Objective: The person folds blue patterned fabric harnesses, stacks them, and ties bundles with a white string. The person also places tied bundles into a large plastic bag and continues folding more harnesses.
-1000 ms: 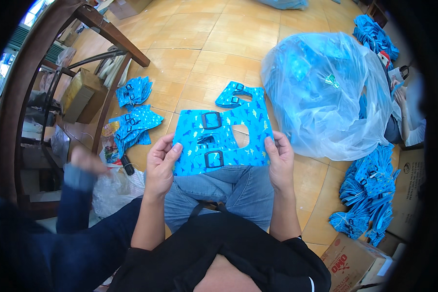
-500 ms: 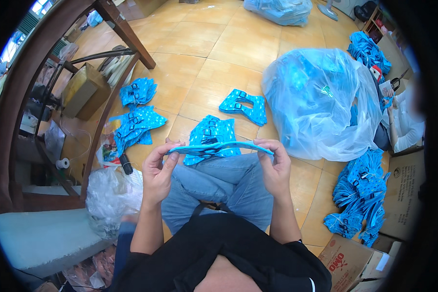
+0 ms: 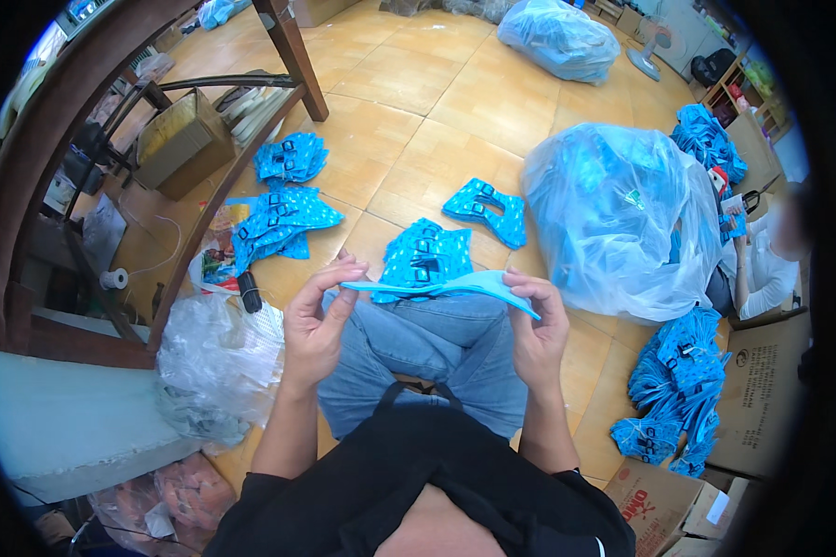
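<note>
Both hands hold a flat blue fabric piece (image 3: 441,286) edge-on: left hand (image 3: 314,327) pinching one end, right hand (image 3: 537,332) pinching the other.

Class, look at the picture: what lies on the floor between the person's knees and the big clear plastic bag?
In the head view, two blue fabric pieces: a stack by the knees and a single piece nearer the bag.

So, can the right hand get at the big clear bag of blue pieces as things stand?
Probably not at once: the right hand is pinching the blue piece together with the left hand. The clear bag lies on the floor to its right, nothing between.
</note>
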Demonstrator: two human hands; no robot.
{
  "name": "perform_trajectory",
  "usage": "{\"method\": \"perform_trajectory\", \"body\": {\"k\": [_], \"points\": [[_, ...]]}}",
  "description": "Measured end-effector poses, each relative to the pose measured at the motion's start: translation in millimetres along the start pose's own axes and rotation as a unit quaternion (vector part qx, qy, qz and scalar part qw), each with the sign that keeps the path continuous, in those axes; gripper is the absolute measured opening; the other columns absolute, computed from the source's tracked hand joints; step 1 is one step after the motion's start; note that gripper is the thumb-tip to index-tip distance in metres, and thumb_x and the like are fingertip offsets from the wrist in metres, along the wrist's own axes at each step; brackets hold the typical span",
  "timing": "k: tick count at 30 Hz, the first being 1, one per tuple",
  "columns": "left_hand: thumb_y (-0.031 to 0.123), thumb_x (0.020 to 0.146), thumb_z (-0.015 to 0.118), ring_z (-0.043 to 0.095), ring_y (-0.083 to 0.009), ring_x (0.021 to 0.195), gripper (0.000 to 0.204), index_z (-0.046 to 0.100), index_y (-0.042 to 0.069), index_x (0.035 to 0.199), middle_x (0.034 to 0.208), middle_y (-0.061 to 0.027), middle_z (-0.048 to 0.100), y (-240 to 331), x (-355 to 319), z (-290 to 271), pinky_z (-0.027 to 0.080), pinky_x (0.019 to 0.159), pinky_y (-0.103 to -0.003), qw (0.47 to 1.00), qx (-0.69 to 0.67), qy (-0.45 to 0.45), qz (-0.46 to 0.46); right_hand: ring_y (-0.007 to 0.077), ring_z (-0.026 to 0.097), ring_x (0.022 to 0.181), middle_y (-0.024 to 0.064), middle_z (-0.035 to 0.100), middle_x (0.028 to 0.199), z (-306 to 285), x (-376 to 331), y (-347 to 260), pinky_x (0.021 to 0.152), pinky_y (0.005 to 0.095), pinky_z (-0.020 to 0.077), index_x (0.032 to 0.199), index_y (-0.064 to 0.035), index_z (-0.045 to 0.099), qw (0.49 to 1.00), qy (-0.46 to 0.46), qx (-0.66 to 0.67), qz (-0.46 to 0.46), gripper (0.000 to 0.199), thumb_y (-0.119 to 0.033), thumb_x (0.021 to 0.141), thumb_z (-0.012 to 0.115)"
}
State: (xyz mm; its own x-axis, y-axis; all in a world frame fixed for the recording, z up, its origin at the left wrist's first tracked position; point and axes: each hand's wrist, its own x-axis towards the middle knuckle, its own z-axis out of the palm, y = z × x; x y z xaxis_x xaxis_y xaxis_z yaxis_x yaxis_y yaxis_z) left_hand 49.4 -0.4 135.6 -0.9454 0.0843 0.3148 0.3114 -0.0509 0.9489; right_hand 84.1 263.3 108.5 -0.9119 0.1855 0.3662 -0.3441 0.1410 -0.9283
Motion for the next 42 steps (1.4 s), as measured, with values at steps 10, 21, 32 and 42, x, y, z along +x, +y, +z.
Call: {"method": "perform_trajectory", "body": {"k": [10,21,32,42], "points": [[0.007,0.094,0.058,0.058,-0.0143,0.101,0.015,0.062,0.0,0.107,0.101,-0.0081,0.066,17.2,-13.9,7.2,0.038,0.1,-0.031,1.0,-0.012,-0.002,0.016,0.018,0.06,0.098,0.0118,0.065,0.102,-3.6,-7.6,-12.2,0.089,0.0314,0.0453,0.097,-0.0001,0.059,0.999,0.043,0.032,-0.005,0.007,-0.001,0.09,0.058],[0.017,0.099,0.053,0.044,-0.0012,0.071,0.016,0.058,0.003,0.105,0.083,0.0032,0.056,9.1,-67.1,57.5,0.035,0.062,-0.018,0.999,0.018,0.046,-0.02,0.0039,0.047,0.066,-0.0031,0.056,0.073,-35.3,-43.3,1.6,0.059,0.0209,0.038,0.103,-0.0011,0.057,0.994,0.015,0.101,0.047,0.022,-0.021,0.096,0.059],[0.007,0.092,0.061,0.061,-0.0105,0.067,0.028,0.052,0.002,0.119,0.089,-0.0059,0.064,10.7,-64.4,91.3,0.05,0.061,-0.021,0.995,-0.057,-0.052,-0.055,0.0048,0.057,0.082,0.0021,0.062,0.095,-65.2,-38.6,12.7,0.069,0.0184,0.0455,0.132,0.0022,0.044,0.95,0.078,0.259,0.156,0.041,-0.014,0.096,0.057],[0.012,0.09,0.067,0.069,-0.0171,0.074,0.016,0.063,0.0,0.099,0.083,-0.0131,0.07,-24.7,-59.9,35.9,0.053,0.064,-0.023,0.986,-0.09,0.065,-0.124,0.0115,0.064,0.074,0.0071,0.066,0.089,-33.8,-55.1,16.4,0.059,0.0199,0.0462,0.12,-0.003,0.053,0.982,0.043,0.145,0.111,0.029,-0.015,0.094,0.059]]}}
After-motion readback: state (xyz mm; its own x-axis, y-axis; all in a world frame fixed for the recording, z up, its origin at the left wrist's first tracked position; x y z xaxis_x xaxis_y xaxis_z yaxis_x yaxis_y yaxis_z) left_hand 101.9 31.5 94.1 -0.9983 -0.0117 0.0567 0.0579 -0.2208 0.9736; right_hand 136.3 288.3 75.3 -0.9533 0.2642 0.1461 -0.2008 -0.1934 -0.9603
